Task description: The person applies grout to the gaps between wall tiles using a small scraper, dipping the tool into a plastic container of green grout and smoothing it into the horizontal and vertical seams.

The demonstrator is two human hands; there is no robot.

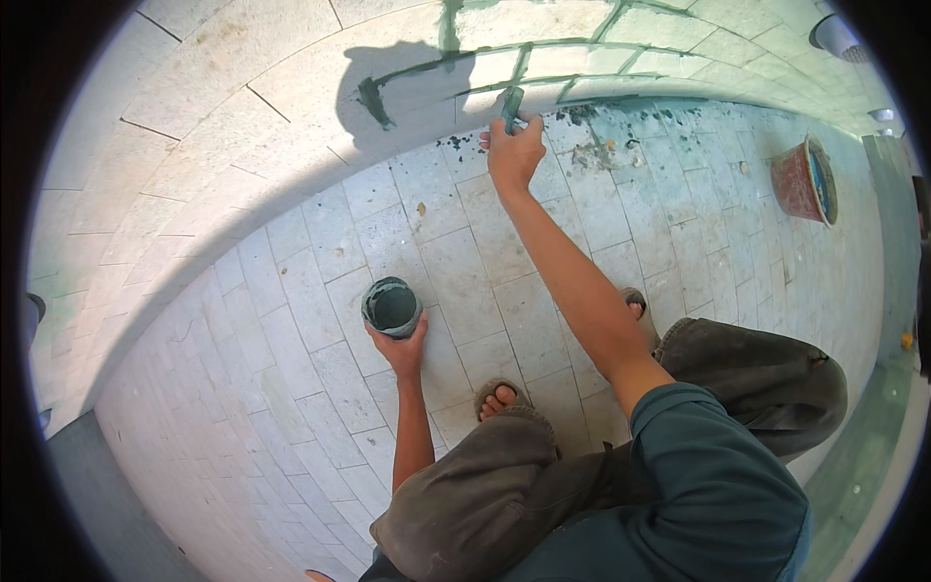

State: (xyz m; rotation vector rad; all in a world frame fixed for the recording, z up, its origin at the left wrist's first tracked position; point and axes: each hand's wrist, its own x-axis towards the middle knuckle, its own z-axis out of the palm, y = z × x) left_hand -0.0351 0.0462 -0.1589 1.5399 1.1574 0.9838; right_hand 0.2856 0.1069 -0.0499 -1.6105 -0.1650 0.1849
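Observation:
My left hand [402,347] is closed round the side of a small round tub [371,312], held upright over the floor tiles. Dark green paste or paint fills part of the tub, and its rim is smeared. Up at the foot of the tiled wall [291,73], my right hand [516,153] grips a short, flat tool coated in green [512,101]; whether it is a brush or a scraper I cannot tell. Green bands run along the wall's tile joints beside this tool. My shadow falls on the wall to its left.
A red bucket [799,184] with something blue inside stands on the floor at the right. Dark green splashes [580,114] and bits of debris lie along the wall's base. My sandalled feet [499,399] rest on the pale floor tiles [320,364]. Round fittings sit in the wall at upper right.

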